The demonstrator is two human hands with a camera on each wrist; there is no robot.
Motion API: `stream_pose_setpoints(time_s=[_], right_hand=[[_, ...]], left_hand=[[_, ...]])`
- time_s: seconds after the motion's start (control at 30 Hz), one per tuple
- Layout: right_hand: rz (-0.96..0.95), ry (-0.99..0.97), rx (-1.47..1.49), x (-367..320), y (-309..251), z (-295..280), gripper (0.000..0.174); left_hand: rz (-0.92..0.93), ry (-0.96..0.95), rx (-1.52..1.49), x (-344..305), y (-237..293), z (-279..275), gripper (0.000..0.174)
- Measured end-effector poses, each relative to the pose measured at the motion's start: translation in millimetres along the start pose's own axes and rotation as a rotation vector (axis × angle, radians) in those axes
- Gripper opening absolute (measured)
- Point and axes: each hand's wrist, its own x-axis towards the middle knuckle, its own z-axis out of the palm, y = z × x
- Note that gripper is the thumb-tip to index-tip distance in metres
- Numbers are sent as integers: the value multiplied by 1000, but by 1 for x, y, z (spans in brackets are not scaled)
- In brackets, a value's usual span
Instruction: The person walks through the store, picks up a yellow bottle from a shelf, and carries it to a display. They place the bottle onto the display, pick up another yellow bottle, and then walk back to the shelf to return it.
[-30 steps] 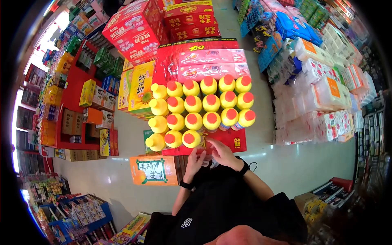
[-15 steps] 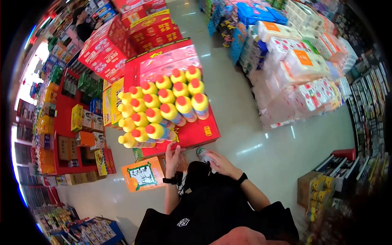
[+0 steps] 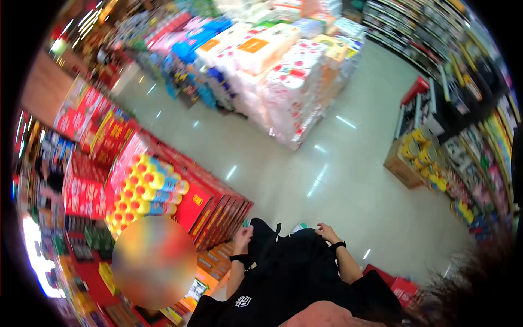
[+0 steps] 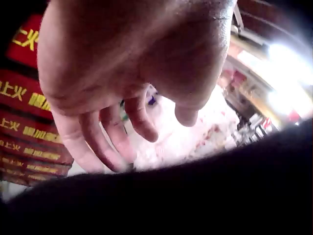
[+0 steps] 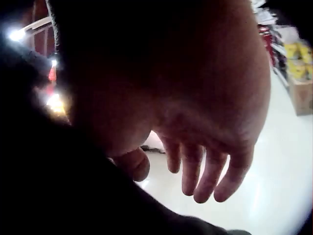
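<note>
My left hand [image 3: 242, 240] hangs beside the body near the stacked red cartons [image 3: 218, 220], holding nothing; in the left wrist view its fingers [image 4: 105, 139] are loosely bent and apart. On the other side of the body, my right hand [image 3: 328, 233] is held low over the floor, also without anything in it. The right wrist view shows its fingers [image 5: 210, 171] relaxed and spread. Yellow bottles with red caps [image 3: 143, 188] stand on the red cartons at the left of the head view.
Wrapped white paper packs [image 3: 289, 82] form a large pile ahead. A carton of yellow cans [image 3: 406, 163] stands at the right by the shelves [image 3: 468, 147]. An orange box [image 3: 202, 283] lies low at the left. Pale tiled floor [image 3: 283, 180] runs between them.
The head view has swung to the right, so the bottles and red cartons now lie at the far left. Both hands have moved apart and away from the bottles.
</note>
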Motion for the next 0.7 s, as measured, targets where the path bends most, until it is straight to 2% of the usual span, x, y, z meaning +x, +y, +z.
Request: stream_pose_setpoints(time_s=[0.03,0.07,0.17,0.2,0.27,0.3,0.37,0.47,0.57,0.67,0.7], right_hand=[[60,32,64,-9,22,4,53],[122,59,128,-18,42,13,53],[171,109,162,-33,116,40,49],[201,135,158,-33,136,53,46],[199,212,269,-49,155,66,47],[197,252,326,-55,161,74,47],[231,319,447,-71,165,82,48],[283,468,556,-101,146,78,48],[351,652,609,-116,148,81,46],[440,808,657,-137,139,66,46],[449,857,672,-141,141,61,47]], left_hand=[[2,-59,77,13,-21,12,31],[80,-116,201,28,-40,19,32],[-120,-246,111,57,-31,37,37],[-148,-230,114,55,-11,48,40],[-54,-252,210,69,-1,66,37],[-4,-263,260,75,4,75,36],[-24,-330,252,84,11,96,36],[-8,-484,367,111,14,130,39],[9,-567,467,97,53,183,41],[16,-681,589,107,66,230,46],[31,-707,612,110,75,261,48]])
